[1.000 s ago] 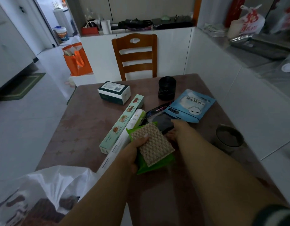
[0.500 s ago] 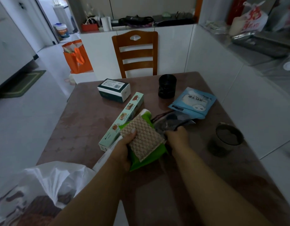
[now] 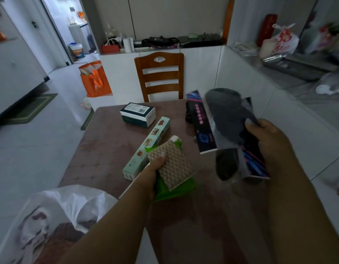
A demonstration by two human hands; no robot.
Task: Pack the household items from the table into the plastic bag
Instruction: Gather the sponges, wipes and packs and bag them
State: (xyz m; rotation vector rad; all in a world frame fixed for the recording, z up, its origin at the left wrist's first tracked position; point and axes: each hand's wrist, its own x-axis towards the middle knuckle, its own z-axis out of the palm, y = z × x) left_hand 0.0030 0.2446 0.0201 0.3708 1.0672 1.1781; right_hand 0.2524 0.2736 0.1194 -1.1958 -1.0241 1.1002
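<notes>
My left hand grips a green packet of beige scouring pads just above the brown table. Raised over the table's right side, my right hand holds a clear packet with dark grey pads and a black-and-purple card. A long mint-green box and a white-and-green roll lie beside my left hand. Farther back sits a dark green and white box. The white plastic bag hangs open at the table's near left corner.
A wooden chair stands at the table's far edge. A black jar is mostly hidden behind the raised packet. An orange bag sits on the floor at the back left. A white counter wall runs along the right.
My right hand has picked the dark packet up off the table and lifted it to the right. The packet now hides the blue pouch. My left hand keeps hold of the green packet.
</notes>
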